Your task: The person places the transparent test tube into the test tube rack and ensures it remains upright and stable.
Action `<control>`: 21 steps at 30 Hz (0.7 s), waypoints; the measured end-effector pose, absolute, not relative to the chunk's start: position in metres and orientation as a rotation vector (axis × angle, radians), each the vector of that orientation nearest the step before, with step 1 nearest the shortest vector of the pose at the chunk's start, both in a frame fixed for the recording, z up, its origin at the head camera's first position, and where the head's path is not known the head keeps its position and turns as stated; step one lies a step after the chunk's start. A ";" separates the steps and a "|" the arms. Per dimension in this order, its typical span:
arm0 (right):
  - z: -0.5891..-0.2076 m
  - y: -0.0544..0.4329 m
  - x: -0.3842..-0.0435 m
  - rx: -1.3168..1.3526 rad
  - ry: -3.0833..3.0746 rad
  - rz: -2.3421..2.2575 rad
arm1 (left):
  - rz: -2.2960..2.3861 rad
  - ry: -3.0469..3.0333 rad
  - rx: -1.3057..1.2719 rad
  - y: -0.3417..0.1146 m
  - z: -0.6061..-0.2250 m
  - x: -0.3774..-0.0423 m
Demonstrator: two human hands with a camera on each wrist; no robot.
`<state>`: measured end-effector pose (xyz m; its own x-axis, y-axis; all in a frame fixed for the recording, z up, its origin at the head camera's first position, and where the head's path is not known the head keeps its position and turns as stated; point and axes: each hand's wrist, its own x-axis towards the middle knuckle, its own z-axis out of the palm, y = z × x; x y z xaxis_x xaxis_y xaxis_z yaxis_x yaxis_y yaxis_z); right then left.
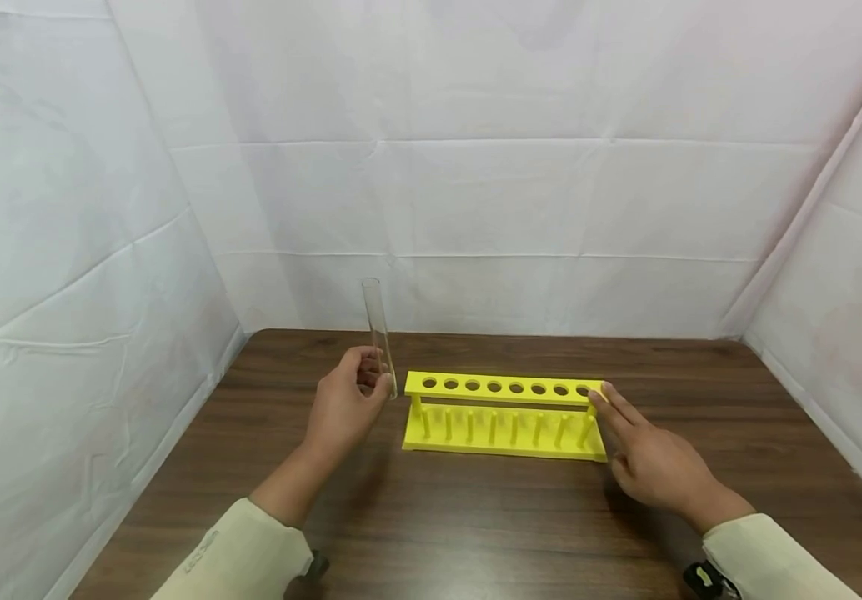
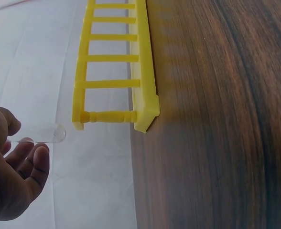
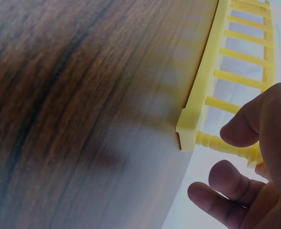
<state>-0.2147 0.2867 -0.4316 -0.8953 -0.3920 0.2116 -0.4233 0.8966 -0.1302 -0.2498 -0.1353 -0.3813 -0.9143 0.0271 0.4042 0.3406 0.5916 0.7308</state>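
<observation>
My left hand (image 1: 348,398) pinches a clear glass test tube (image 1: 375,312) near its lower end. The tube stands nearly upright, its mouth up and leaning slightly left. In the left wrist view the tube's rounded bottom (image 2: 59,133) sticks out past the fingers, beside the rack's end post. A yellow test tube rack (image 1: 506,450) stands on the table, with a row of holes along its top and pegs below; no tubes sit in it. My right hand (image 1: 659,462) rests its extended fingers on the rack's top right corner. In the right wrist view its thumb (image 3: 243,126) overlaps the end post.
The brown wood-grain table (image 1: 476,521) runs back to a white cloth wall (image 1: 491,200). More white cloth hangs at the left (image 1: 63,250) and right sides.
</observation>
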 end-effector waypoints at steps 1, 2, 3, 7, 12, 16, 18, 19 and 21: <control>-0.432 0.287 -0.214 0.622 -2.881 0.251 | -1.244 -2.473 -0.302 -0.134 -0.381 -0.250; -0.432 0.288 -0.214 0.620 -2.881 0.246 | -1.244 -2.473 -0.306 -0.133 -0.381 -0.251; -0.432 0.289 -0.213 0.618 -2.879 0.240 | -1.246 -2.474 -0.307 -0.132 -0.382 -0.252; -0.433 0.290 -0.214 0.627 -2.872 0.240 | -1.257 -2.462 -0.297 -0.130 -0.382 -0.253; -0.433 0.287 -0.215 0.629 -2.873 0.250 | -1.259 -2.451 -0.303 -0.132 -0.381 -0.252; -0.433 0.286 -0.215 0.623 -2.875 0.243 | -1.256 -2.449 -0.309 -0.132 -0.381 -0.253; -0.433 0.286 -0.215 0.626 -2.873 0.242 | -1.251 -2.451 -0.312 -0.132 -0.381 -0.254; -0.433 0.286 -0.215 0.628 -2.871 0.242 | -1.247 -2.451 -0.313 -0.131 -0.381 -0.254; -0.434 0.287 -0.215 0.631 -2.868 0.244 | -1.240 -2.451 -0.315 -0.131 -0.380 -0.255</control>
